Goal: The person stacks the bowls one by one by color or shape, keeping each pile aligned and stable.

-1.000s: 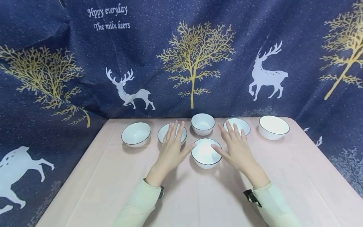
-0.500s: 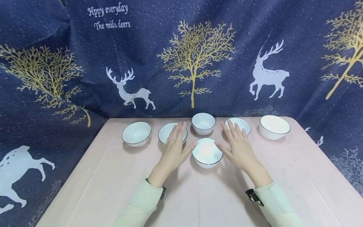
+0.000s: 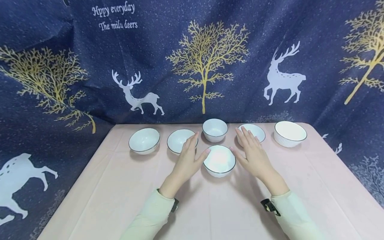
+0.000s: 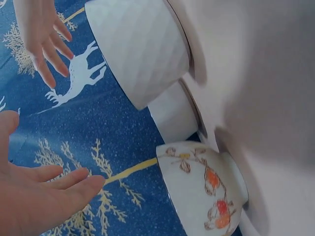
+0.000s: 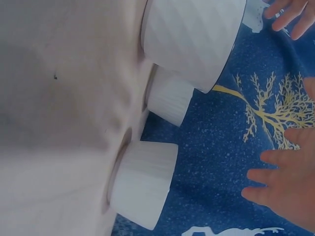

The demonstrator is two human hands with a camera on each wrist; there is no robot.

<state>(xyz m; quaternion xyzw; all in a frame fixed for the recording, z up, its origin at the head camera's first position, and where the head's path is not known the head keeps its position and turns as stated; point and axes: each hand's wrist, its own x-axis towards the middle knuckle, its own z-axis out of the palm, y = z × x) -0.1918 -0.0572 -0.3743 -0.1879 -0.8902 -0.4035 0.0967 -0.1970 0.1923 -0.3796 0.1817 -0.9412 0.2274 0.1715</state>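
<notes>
A white bowl with a dark rim (image 3: 219, 161) stands at the front middle, its sides showing a diamond relief in both wrist views. My left hand (image 3: 188, 161) hovers at its left, thumb near the rim. On the other side my right hand (image 3: 255, 156) hovers with fingers extended. Both hands hold nothing and appear above the bowls. Behind my left fingers is a bowl (image 3: 177, 140); in the left wrist view a bowl with orange and red flowers (image 4: 209, 191) shows. A shallow-looking bowl (image 3: 256, 130) is partly covered by my right fingers. Another bowl (image 3: 214, 130) stands behind the front one.
More white bowls stand at the row's ends, a wide bowl (image 3: 144, 141) at left and a deeper bowl (image 3: 290, 134) at right. A pink cloth covers the table (image 3: 207, 210). A blue curtain with deer and trees (image 3: 168, 60) hangs right behind the table's back edge.
My left hand has drifted right, towards the front bowl, its fingers drawing closer together. My right hand has shifted slightly right. The bowls have stayed in place.
</notes>
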